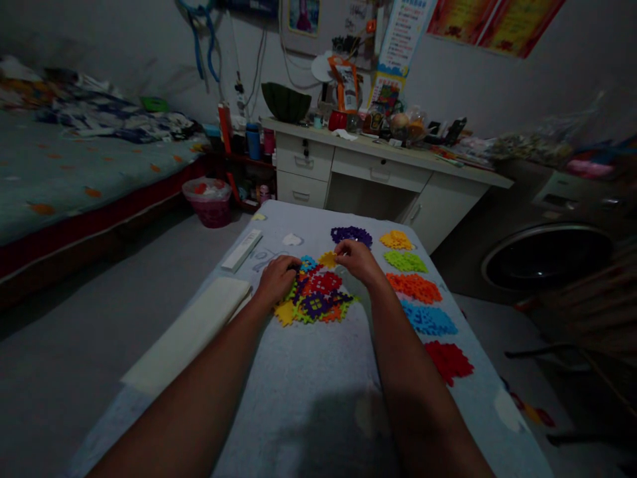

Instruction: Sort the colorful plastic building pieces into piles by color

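A mixed pile of interlocking plastic puzzle pieces [322, 285], in red, purple, lime, orange and yellow, lies mid-table. My right hand [358, 259] is at the pile's far right, thumb and fingers closed on the edge of a yellow puzzle piece [327, 259]. At the pile's left side is my left hand [277, 275], its fingers bent together beside a blue puzzle piece [307, 263]; what they grip is hidden. Sorted by colour, separate heaps lie to the right: purple [352, 235], yellow [396, 239], lime [405, 261], orange [415, 287], blue [428, 318] and red [449, 362].
On the cloth-covered table [308, 398], a long white box [242, 250] and a folded pale sheet [192, 332] lie along the left. Behind stands a cluttered white desk [303, 162]. A washing machine [527, 232] is at right, a pink bin [209, 206] and a bed [89, 166] at left.
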A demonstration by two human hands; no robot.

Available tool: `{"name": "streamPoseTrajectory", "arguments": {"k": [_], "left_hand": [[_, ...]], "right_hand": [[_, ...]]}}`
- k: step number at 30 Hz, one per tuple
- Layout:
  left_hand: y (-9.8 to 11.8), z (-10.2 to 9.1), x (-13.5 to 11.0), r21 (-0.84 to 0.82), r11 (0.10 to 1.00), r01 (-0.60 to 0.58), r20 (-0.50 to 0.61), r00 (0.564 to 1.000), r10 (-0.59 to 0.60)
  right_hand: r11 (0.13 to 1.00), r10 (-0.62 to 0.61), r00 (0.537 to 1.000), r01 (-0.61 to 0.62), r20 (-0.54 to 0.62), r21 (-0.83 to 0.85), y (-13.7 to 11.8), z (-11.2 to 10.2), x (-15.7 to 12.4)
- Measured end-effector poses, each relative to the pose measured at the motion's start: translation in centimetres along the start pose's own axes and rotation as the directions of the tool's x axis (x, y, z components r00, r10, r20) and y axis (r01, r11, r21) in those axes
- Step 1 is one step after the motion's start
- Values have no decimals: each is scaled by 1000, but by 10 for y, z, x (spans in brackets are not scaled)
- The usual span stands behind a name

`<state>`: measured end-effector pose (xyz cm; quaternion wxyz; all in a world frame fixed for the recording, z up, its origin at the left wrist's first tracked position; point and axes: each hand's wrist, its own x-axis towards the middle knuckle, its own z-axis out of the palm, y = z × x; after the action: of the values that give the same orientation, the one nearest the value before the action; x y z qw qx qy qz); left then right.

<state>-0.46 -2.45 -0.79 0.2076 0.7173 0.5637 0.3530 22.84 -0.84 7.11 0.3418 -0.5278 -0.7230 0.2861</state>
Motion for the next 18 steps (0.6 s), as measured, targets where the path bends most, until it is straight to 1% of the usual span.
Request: {"name": "streamPoseTrajectory", "arguments": {"k": [3,5,8,11,13,15,18], "left_hand": [[-1,1,0,-6,1000,-7,1,1000,7],[-1,1,0,-8,1000,-10,-1,1000,10],[-1,1,0,-14,1000,-9,-7,1000,9],[-1,0,0,-4,1000,-14,-4,1000,14],[0,0,0,5,1000,-16,2,1000,16],[1,-1,0,7,1000,-17,2,1000,17],[2,-1,0,14,1000,-6,1,1000,6]], "right_hand": [[999,46,990,-45,-132,11,12,-19,9],[997,68,965,-71,-255,-3,25,-37,19],[990,96,893,-133,-440,-55,49,-69,35],[961,136,810,-247,-571,-121,74,-102,47],[932,139,766,-316,-628,-178,89,-121,51],[892,150,734,-389,-662,-229,104,-134,55],[821,185,702,-495,-688,-284,124,-143,59]]}}
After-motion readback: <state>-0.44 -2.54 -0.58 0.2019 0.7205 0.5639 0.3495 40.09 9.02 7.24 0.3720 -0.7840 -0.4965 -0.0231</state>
